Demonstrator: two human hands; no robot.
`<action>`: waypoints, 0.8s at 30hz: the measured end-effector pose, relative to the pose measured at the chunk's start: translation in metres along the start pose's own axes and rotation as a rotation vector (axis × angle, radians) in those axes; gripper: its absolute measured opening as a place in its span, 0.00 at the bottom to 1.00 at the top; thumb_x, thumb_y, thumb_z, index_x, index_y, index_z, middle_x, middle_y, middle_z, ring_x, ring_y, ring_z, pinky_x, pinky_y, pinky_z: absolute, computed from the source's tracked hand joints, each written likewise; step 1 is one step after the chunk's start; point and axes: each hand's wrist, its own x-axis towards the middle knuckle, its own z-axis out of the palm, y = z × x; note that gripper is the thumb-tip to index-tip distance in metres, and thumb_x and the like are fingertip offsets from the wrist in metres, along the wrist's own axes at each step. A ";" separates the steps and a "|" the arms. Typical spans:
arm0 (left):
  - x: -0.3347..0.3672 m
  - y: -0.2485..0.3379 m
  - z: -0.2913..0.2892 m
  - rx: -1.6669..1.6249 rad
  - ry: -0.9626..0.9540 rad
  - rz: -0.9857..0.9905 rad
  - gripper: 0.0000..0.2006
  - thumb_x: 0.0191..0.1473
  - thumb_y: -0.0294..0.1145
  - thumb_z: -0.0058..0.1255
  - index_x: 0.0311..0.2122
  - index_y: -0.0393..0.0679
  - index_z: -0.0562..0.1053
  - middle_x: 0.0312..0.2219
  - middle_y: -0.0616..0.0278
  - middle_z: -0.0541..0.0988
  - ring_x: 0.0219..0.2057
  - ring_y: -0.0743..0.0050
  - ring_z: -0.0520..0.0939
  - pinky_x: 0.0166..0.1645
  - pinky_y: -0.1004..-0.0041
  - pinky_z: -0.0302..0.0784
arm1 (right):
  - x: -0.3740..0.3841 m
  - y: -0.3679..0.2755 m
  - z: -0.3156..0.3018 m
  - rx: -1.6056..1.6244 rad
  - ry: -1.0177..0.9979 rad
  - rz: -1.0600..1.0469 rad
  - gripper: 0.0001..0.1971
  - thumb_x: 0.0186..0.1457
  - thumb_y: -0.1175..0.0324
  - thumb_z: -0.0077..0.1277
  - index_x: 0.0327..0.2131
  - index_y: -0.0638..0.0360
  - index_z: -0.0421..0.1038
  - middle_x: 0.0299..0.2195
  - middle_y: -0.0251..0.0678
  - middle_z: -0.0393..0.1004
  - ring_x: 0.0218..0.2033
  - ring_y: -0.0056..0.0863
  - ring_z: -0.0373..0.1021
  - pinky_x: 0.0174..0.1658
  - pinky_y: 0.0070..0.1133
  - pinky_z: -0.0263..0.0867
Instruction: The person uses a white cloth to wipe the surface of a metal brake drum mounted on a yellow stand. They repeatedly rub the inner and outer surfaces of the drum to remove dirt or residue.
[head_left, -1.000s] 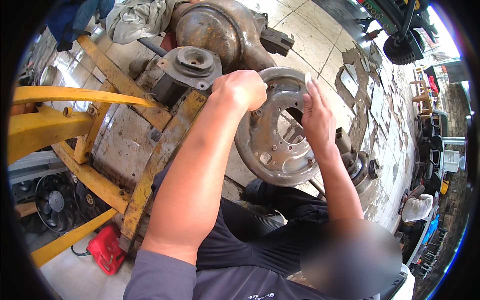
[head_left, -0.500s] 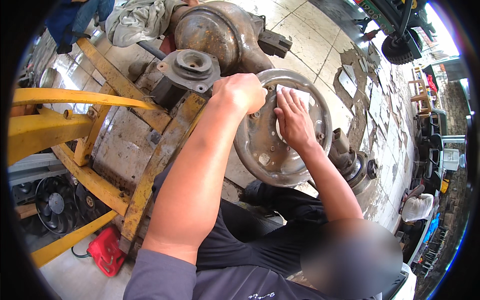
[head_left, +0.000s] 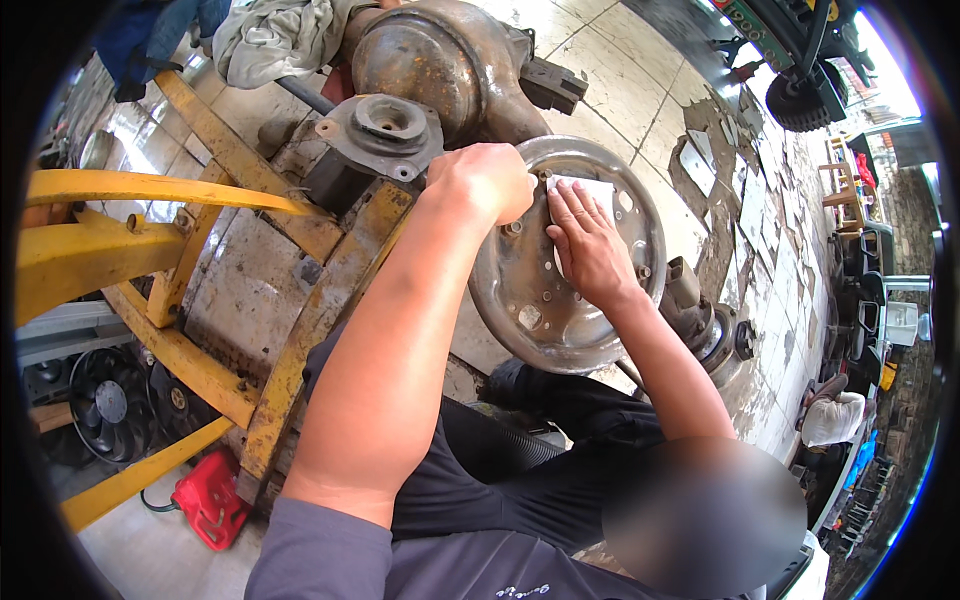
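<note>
A round, dull metal brake backing plate [head_left: 515, 275], with a raised rim and several bolts and holes, stands tilted in front of me. My left hand [head_left: 483, 185] is closed in a fist at its upper left rim; the fingertips are hidden from view. Against the plate's upper right face my right hand [head_left: 592, 240] lies flat, fingers stretched out, pressing on a white sheet [head_left: 595, 191] that looks like paper or sandpaper. Most of that sheet is covered by the hand.
A rusty axle housing [head_left: 425, 75] lies beyond the plate, beside a grey flanged mount [head_left: 385, 130]. Yellow metal frame bars [head_left: 110, 270] fill the left. A red container [head_left: 212, 498] sits low left. Broken tiles [head_left: 745, 185] cover the floor at right, near a cylindrical metal part [head_left: 700, 320].
My right hand and the white sheet have slid slightly left across the plate. My left hand stays at the rim.
</note>
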 end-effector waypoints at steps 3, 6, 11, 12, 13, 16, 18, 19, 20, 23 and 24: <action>0.001 -0.002 0.000 -0.007 0.006 0.014 0.22 0.63 0.45 0.44 0.52 0.38 0.74 0.52 0.47 0.77 0.55 0.51 0.77 0.59 0.58 0.71 | 0.009 0.011 -0.002 0.020 0.021 0.128 0.23 0.68 0.59 0.41 0.62 0.60 0.63 0.64 0.45 0.63 0.67 0.44 0.55 0.68 0.38 0.51; 0.004 -0.002 0.002 -0.001 0.008 0.022 0.22 0.63 0.45 0.44 0.52 0.38 0.75 0.51 0.46 0.78 0.54 0.51 0.77 0.58 0.58 0.72 | 0.002 -0.008 0.001 0.076 -0.012 0.051 0.23 0.68 0.58 0.41 0.61 0.60 0.63 0.64 0.46 0.62 0.68 0.44 0.55 0.69 0.38 0.51; 0.003 -0.002 0.002 0.001 -0.004 0.044 0.22 0.63 0.45 0.44 0.53 0.38 0.74 0.51 0.47 0.78 0.54 0.51 0.77 0.59 0.58 0.71 | 0.000 0.019 0.005 -0.036 0.048 0.206 0.21 0.69 0.62 0.40 0.61 0.61 0.64 0.63 0.50 0.63 0.67 0.44 0.56 0.68 0.37 0.53; 0.002 -0.002 0.001 -0.002 -0.003 0.035 0.22 0.63 0.45 0.44 0.53 0.38 0.74 0.51 0.47 0.78 0.54 0.51 0.77 0.59 0.58 0.72 | 0.002 0.020 -0.002 0.043 0.099 0.258 0.20 0.69 0.62 0.41 0.59 0.61 0.67 0.61 0.50 0.66 0.65 0.45 0.59 0.67 0.36 0.54; -0.001 -0.001 0.000 -0.005 -0.003 0.025 0.22 0.63 0.45 0.44 0.53 0.38 0.74 0.51 0.47 0.78 0.54 0.50 0.77 0.59 0.58 0.72 | 0.001 0.018 -0.007 0.088 0.151 0.307 0.20 0.69 0.63 0.41 0.58 0.62 0.68 0.60 0.50 0.67 0.65 0.45 0.60 0.66 0.36 0.55; -0.004 0.001 -0.003 -0.007 -0.005 0.008 0.22 0.63 0.45 0.45 0.53 0.39 0.75 0.51 0.48 0.78 0.54 0.50 0.77 0.59 0.58 0.72 | 0.002 0.008 -0.018 0.127 0.150 0.313 0.21 0.68 0.59 0.43 0.57 0.61 0.68 0.59 0.47 0.68 0.63 0.45 0.61 0.64 0.36 0.57; -0.005 0.002 -0.002 0.001 0.002 0.011 0.22 0.63 0.45 0.45 0.53 0.39 0.75 0.51 0.48 0.78 0.54 0.50 0.78 0.59 0.58 0.72 | 0.000 0.007 -0.009 0.006 0.010 0.179 0.23 0.67 0.56 0.44 0.58 0.59 0.67 0.60 0.45 0.68 0.64 0.44 0.61 0.63 0.37 0.58; -0.004 0.001 -0.001 0.009 0.009 0.018 0.22 0.63 0.45 0.45 0.53 0.40 0.75 0.51 0.48 0.78 0.54 0.50 0.78 0.58 0.58 0.72 | -0.002 0.003 -0.010 -0.102 0.000 0.130 0.26 0.66 0.52 0.46 0.61 0.57 0.65 0.62 0.43 0.66 0.66 0.43 0.58 0.64 0.38 0.57; -0.003 0.001 0.000 0.016 0.016 0.024 0.21 0.63 0.45 0.45 0.53 0.40 0.75 0.51 0.48 0.78 0.53 0.50 0.78 0.58 0.58 0.72 | -0.002 0.005 -0.013 -0.102 -0.003 0.132 0.27 0.66 0.51 0.46 0.61 0.57 0.64 0.63 0.43 0.65 0.66 0.43 0.57 0.64 0.38 0.56; -0.004 0.000 -0.002 -0.006 -0.014 0.004 0.22 0.63 0.45 0.45 0.53 0.39 0.74 0.51 0.48 0.78 0.54 0.51 0.77 0.59 0.58 0.72 | -0.001 0.008 -0.018 -0.111 -0.042 0.115 0.28 0.65 0.53 0.47 0.63 0.56 0.61 0.65 0.42 0.61 0.67 0.43 0.55 0.65 0.39 0.53; -0.004 0.001 -0.002 -0.001 -0.010 0.007 0.22 0.63 0.45 0.45 0.53 0.39 0.74 0.51 0.48 0.78 0.54 0.51 0.77 0.59 0.58 0.72 | -0.002 0.013 -0.016 -0.087 -0.035 0.105 0.28 0.65 0.55 0.47 0.63 0.56 0.61 0.65 0.42 0.61 0.68 0.43 0.55 0.66 0.39 0.53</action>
